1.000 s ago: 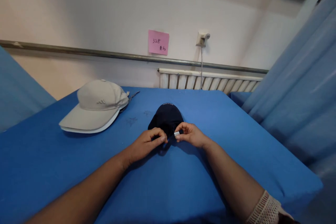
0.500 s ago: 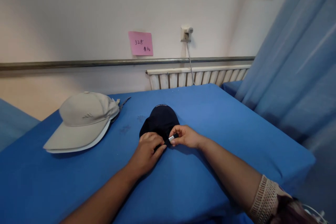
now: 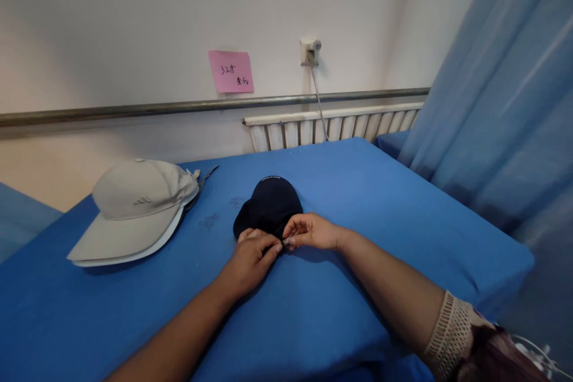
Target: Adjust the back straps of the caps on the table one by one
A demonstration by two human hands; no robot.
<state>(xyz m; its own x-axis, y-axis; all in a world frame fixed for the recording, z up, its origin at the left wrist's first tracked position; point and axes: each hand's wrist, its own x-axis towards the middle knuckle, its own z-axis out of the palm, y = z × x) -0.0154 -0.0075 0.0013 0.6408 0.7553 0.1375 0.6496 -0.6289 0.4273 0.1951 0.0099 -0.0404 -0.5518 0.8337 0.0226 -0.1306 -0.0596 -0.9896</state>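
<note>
A dark navy baseball cap (image 3: 274, 204) lies on the blue-covered bed, its brim toward the wall and its back toward me. My left hand (image 3: 254, 255) is closed on the near edge of the cap, thumb and fingers pinching beside the strap. From the right, my right hand (image 3: 313, 231) pinches the light-coloured end of the cap's strap (image 3: 286, 242) between thumb and fingertips. Both sets of fingertips almost meet at the strap. The fingers cover most of the strap and its fastening.
Stacked caps, a beige one (image 3: 134, 206) on top, sit at the left of the blue bed cover (image 3: 295, 316). Behind stand a radiator (image 3: 308, 130), a wall rail (image 3: 170, 108), a pink note (image 3: 231, 71) and a socket with a plug (image 3: 310, 52). A blue curtain (image 3: 492, 101) hangs at the right.
My right fingertips have moved slightly left and down, closer to my left thumb. The black-and-light strap end that showed in them is now mostly covered. The view has shifted a little.
</note>
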